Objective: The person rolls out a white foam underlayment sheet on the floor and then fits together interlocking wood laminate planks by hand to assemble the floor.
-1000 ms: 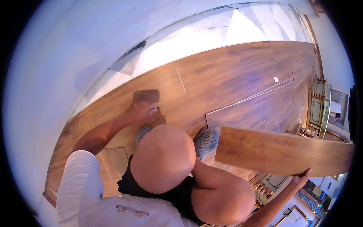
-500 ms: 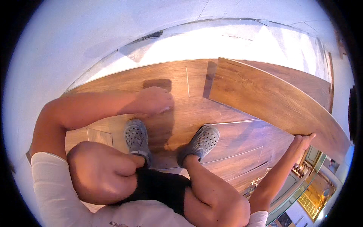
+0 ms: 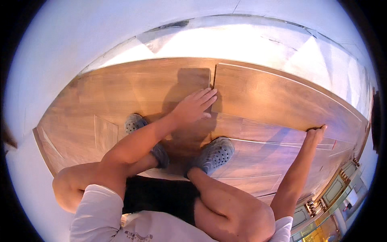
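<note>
I crouch on a brown wood-look laminate floor point(image 3: 133, 86). A long loose floor plank point(image 3: 274, 97) lies slightly tilted along the far edge of the laid boards, its left end beside the end of a laid board. My left hand point(image 3: 195, 105) rests flat with fingers apart at that plank's left end, over the joint. My right hand point(image 3: 316, 132) grips the plank's near long edge toward its right end. My two feet in grey perforated clogs point(image 3: 213, 152) stand on the laid boards just behind the hands.
Beyond the boards lies a strip of pale underlay point(image 3: 242, 40) along a white wall point(image 3: 100, 28). A short offcut board point(image 3: 105, 131) is set into the floor at left. Ornate green-and-gold furniture point(image 3: 334, 189) stands at lower right.
The plank has swung from my right side down to the far edge of the floor. My left hand moved right from the bare boards onto the plank's left end.
</note>
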Demonstrator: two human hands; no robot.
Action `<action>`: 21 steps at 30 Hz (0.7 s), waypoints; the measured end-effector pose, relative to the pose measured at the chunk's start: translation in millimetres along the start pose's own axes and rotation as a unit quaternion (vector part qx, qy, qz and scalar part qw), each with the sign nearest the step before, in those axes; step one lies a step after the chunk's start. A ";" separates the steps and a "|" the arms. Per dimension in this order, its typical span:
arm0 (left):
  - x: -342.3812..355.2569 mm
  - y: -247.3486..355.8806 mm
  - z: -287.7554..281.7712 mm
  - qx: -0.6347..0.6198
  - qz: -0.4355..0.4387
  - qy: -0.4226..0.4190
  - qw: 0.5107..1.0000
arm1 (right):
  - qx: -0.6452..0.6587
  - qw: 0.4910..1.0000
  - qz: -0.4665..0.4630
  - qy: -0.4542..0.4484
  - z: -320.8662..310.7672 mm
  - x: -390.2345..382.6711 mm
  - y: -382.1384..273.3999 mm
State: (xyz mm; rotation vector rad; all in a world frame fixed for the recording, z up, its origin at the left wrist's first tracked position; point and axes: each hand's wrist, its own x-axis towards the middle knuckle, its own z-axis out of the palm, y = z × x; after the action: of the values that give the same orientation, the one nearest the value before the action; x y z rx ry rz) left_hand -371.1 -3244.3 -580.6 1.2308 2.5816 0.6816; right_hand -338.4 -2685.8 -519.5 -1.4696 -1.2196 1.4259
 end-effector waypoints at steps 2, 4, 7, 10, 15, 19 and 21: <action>5.7 -3.3 8.9 0.026 -0.006 0.012 1.000 | 0.000 1.000 -0.002 -0.021 10.5 4.6 8.4; 8.4 -8.8 16.1 0.042 -0.022 0.019 0.999 | -0.014 0.999 -0.005 -0.039 18.1 7.8 13.5; 9.1 -12.6 26.1 0.038 -0.041 0.045 0.997 | -0.037 0.997 -0.014 -0.059 25.3 10.3 18.0; 11.5 -19.2 30.0 0.025 -0.050 0.061 0.997 | -0.057 0.995 -0.023 -0.073 31.8 16.2 18.1; 13.3 -28.2 28.7 0.008 -0.051 0.061 0.997 | -0.091 0.991 -0.032 -0.089 35.4 22.3 21.7; 6.8 -31.6 28.7 0.006 -0.039 0.053 0.998 | -0.111 0.988 -0.038 -0.096 35.6 26.4 24.1; 8.8 -31.2 27.7 0.001 -0.040 0.053 0.998 | -0.125 0.986 -0.044 -0.098 34.0 30.1 25.0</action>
State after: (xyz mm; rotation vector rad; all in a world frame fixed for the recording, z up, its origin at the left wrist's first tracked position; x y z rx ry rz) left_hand -387.8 -3245.6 -619.8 1.1140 2.7007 0.7482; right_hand -370.9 -2667.4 -555.6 -1.4431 -1.6143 1.4244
